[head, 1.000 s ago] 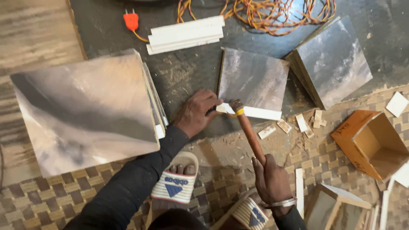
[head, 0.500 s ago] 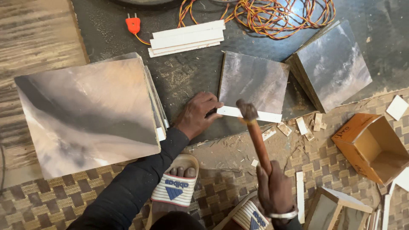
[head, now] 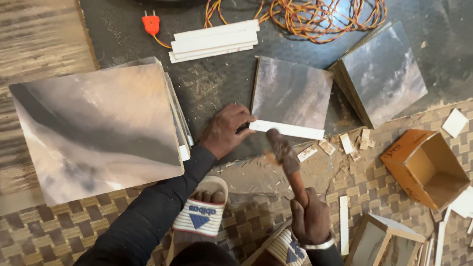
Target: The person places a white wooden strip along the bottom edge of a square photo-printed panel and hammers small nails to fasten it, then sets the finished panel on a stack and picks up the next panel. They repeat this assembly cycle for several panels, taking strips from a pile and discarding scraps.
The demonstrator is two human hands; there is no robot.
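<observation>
Hammer [head: 285, 156] in our right hand [head: 309, 216]: we grip its wooden handle in a closed fist, and its blurred head hangs just beside the white strip [head: 287, 129] that lies along the near edge of one marbled panel [head: 291, 93]. Our left hand [head: 224, 130] lies palm down on the dark floor [head: 217, 83], fingers bent, with the fingertips pinching the left end of that strip.

We count one hammer, one panel under our hands, and two stacks of like panels: a large stack [head: 98, 128] left of our left hand and a smaller, tilted stack [head: 382, 74] beyond our right hand to the right. A bundle of about four white strips [head: 214, 40] lies beyond our left hand, with one orange plug [head: 151, 23] to its left and a tangle of orange cable [head: 300, 15] to its right. One open cardboard box [head: 426, 167] sits right of our right hand, and several small wood offcuts [head: 345, 145] lie between it and the hammer. Our two sandalled feet [head: 202, 214] rest on a checkered woven mat [head: 44, 231] near us.
</observation>
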